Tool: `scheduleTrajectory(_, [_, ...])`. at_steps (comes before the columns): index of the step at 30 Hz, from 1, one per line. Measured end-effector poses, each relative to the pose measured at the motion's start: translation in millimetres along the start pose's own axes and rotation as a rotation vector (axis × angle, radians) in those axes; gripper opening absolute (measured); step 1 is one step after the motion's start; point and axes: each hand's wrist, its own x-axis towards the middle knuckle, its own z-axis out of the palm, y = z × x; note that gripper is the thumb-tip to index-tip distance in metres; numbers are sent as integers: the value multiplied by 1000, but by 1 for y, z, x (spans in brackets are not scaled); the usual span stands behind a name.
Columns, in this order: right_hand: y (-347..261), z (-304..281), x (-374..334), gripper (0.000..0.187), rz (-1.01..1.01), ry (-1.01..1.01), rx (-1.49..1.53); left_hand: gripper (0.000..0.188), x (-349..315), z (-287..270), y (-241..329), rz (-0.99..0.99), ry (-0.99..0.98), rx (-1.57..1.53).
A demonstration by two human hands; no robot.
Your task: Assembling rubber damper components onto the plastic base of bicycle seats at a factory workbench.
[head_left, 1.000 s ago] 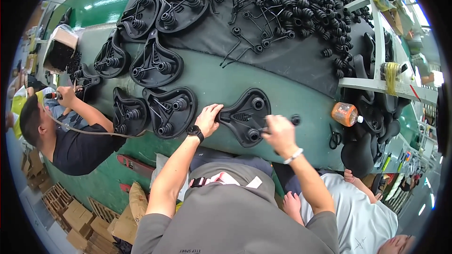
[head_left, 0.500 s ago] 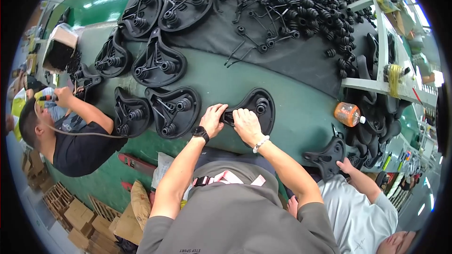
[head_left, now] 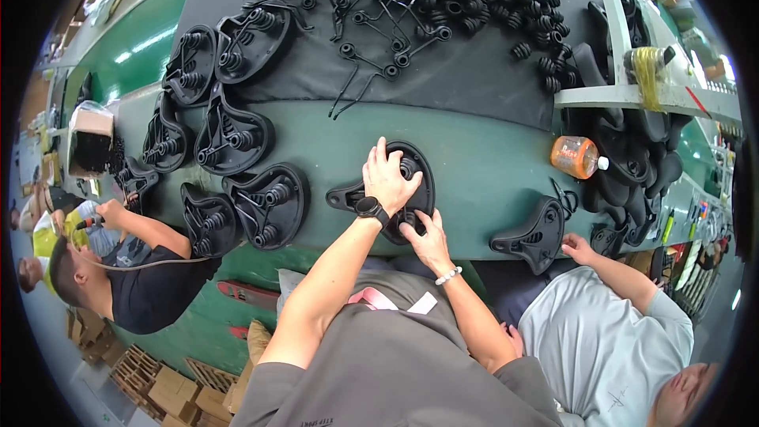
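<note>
Both my hands on one black saddle base.
Left hand (head_left: 389, 178) spread flat on the saddle base (head_left: 411, 182); right hand (head_left: 427, 241) clasps its near edge; orange bottle (head_left: 577, 156) lies on the bench (head_left: 474, 166).

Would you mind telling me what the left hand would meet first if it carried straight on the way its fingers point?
Probably the dark grey mat; the left hand lies on the saddle base.
</note>
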Motion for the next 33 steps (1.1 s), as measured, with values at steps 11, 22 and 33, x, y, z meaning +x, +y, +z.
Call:
scheduleTrajectory(11, [-35, -14, 8, 102, 91, -26, 44, 53, 4, -3, -2, 5, 119, 71])
scheduleTrajectory(22, [34, 3, 73, 117, -129, -62, 221, 126, -27, -23, -16, -163, -115, -2])
scheduleTrajectory(33, [72, -1, 113, 106, -151, -151, 251, 119, -39, -25, -17, -124, -136, -31])
